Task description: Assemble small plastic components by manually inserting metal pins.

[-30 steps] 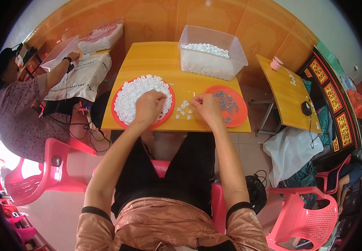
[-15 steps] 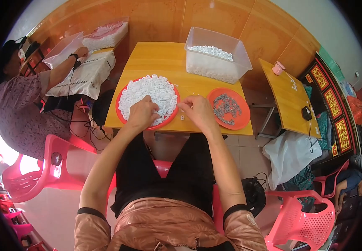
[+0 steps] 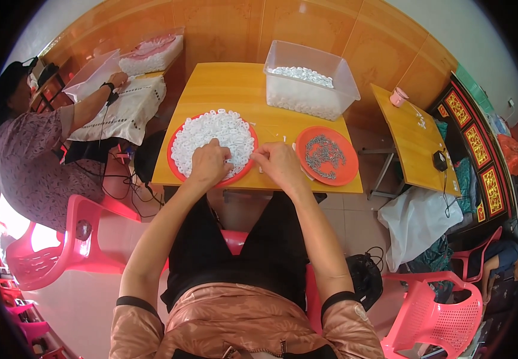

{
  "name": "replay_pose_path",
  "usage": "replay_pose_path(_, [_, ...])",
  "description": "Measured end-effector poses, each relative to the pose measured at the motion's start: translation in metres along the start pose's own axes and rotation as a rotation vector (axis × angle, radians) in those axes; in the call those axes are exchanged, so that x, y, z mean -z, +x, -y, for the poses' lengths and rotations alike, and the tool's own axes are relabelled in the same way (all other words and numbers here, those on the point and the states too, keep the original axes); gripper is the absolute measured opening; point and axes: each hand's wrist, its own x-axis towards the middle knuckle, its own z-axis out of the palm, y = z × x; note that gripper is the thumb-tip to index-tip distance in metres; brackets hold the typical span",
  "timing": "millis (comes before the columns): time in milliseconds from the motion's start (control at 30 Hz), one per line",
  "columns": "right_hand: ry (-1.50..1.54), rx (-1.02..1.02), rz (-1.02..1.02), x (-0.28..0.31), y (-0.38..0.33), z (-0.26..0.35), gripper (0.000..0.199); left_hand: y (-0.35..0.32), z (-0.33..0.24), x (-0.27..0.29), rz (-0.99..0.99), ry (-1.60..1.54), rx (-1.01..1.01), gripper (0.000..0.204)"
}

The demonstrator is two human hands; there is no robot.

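Observation:
White plastic pieces [image 3: 218, 127], small and ring-like, are heaped on a round red plate [image 3: 176, 173] at the table's front left. On the heap's near right part rests my left hand [image 3: 210, 164], fingers curled down; whatever lies under the fingertips is hidden. Beside the plate's right rim, my right hand [image 3: 280, 166] holds thumb and forefinger together in a pinch, and anything between them is too small to make out. An orange-red plate [image 3: 347, 170] to the right of that hand carries many small grey metal pieces [image 3: 319, 152], perhaps screws or nails.
A clear plastic bin [image 3: 313, 102] of white pieces stands at the back right of the yellow wooden table [image 3: 226, 84]. Another person [image 3: 43, 143] sits at the left, reaching toward a bin. A second yellow table [image 3: 411, 146] and pink chairs [image 3: 432, 311] are at the right.
My right hand has shifted slightly left and down, with its fingertips nearer the red plate's rim. My left hand has moved a little to the right over the heap. The view has shifted slightly.

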Motion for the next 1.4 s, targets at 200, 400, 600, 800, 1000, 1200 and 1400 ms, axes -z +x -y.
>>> replay_pose_path(200, [-0.047, 0.002, -0.014, -0.003, 0.0, -0.004, 0.017, 0.0, 0.014, 0.0, -0.137, -0.132, 0.028, 0.017])
replay_pose_path(400, [-0.041, 0.042, 0.009, -0.012, 0.0, -0.002, 0.015, 0.002, 0.02, 0.014, -0.148, -0.173, 0.075, 0.018])
replay_pose_path(600, [-0.18, 0.301, 0.091, -0.053, 0.009, 0.002, 0.011, -0.001, 0.021, 0.016, -0.133, -0.161, 0.11, 0.017])
replay_pose_path(800, [-0.362, 0.329, 0.128, -0.061, 0.024, -0.006, 0.01, -0.005, 0.037, 0.003, -0.165, -0.27, 0.11, 0.017])
replay_pose_path(1000, [-0.459, 0.463, 0.107, -0.068, 0.029, -0.009, 0.011, -0.008, 0.041, 0.001, -0.188, -0.303, 0.086, 0.015])
replay_pose_path(1200, [-0.435, 0.599, 0.026, -0.076, 0.03, -0.006, 0.012, -0.011, 0.056, 0.003, -0.054, -0.903, 0.32, 0.016])
replay_pose_path(1400, [-0.514, 0.623, 0.09, -0.078, 0.033, -0.004, 0.01, -0.019, 0.06, 0.017, 0.046, -1.651, 0.75, 0.022])
